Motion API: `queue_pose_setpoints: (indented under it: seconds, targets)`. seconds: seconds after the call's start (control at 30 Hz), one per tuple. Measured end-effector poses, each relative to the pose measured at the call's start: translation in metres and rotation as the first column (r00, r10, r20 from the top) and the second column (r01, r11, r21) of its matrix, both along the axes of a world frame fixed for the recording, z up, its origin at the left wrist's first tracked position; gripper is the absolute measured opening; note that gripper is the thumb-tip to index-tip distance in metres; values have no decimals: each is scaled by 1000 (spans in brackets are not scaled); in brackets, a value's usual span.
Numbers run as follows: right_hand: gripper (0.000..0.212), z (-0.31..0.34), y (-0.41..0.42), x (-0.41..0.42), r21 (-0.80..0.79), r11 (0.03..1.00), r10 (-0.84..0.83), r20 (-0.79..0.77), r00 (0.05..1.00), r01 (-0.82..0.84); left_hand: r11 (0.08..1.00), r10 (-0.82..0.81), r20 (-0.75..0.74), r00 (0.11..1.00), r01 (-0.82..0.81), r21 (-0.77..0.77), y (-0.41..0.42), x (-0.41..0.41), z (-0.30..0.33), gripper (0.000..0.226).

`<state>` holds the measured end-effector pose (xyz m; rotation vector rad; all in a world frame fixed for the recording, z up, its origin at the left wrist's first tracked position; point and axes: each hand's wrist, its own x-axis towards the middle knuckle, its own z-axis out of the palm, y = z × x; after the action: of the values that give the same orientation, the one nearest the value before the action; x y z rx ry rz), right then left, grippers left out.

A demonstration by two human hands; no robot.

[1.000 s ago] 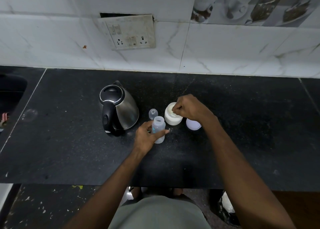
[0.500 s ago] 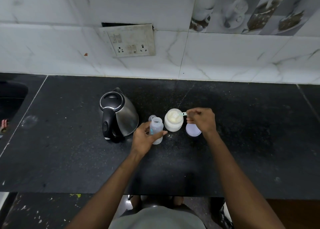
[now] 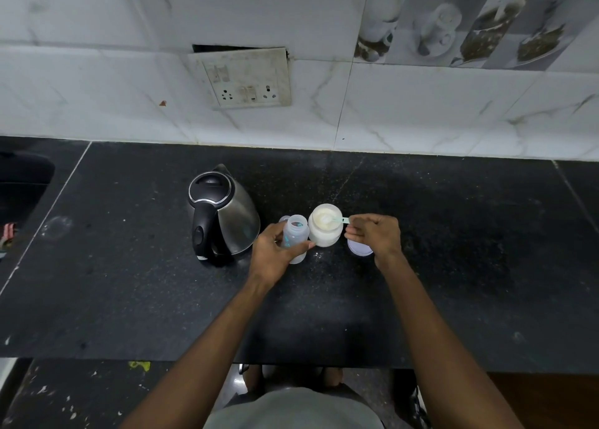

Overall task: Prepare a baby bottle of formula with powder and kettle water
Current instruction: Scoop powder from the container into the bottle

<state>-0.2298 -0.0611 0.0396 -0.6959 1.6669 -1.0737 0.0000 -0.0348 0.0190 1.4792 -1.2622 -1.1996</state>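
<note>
An open clear baby bottle (image 3: 295,234) stands on the black counter (image 3: 453,250), and my left hand (image 3: 275,255) grips its body. Just right of it sits an open white jar of formula powder (image 3: 325,231). My right hand (image 3: 372,234) pinches the handle of a pale green scoop (image 3: 338,220), whose bowl lies in the powder at the jar's mouth. The jar's lid (image 3: 359,250) lies flat on the counter, partly under my right hand. Behind the bottle, the bottle's clear cap (image 3: 284,219) peeks out. A steel kettle (image 3: 223,218) with a black handle stands to the left.
A wall socket plate (image 3: 243,78) hangs on the tiled wall behind the counter. A dark sink (image 3: 22,182) lies at the far left. The counter's front edge runs across below my forearms.
My right hand has moved from over the jar to its right side, drawing the scoop's handle out past the rim. My left hand has stayed on the bottle.
</note>
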Motion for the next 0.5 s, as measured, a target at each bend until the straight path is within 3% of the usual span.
queue_pose_setpoints:
  seconds: [0.5]
  targets:
    - [12,51,-2,16,-131,990,-32,179,983,56,999,42,-27,999,-42,-3,-5,8,11,57]
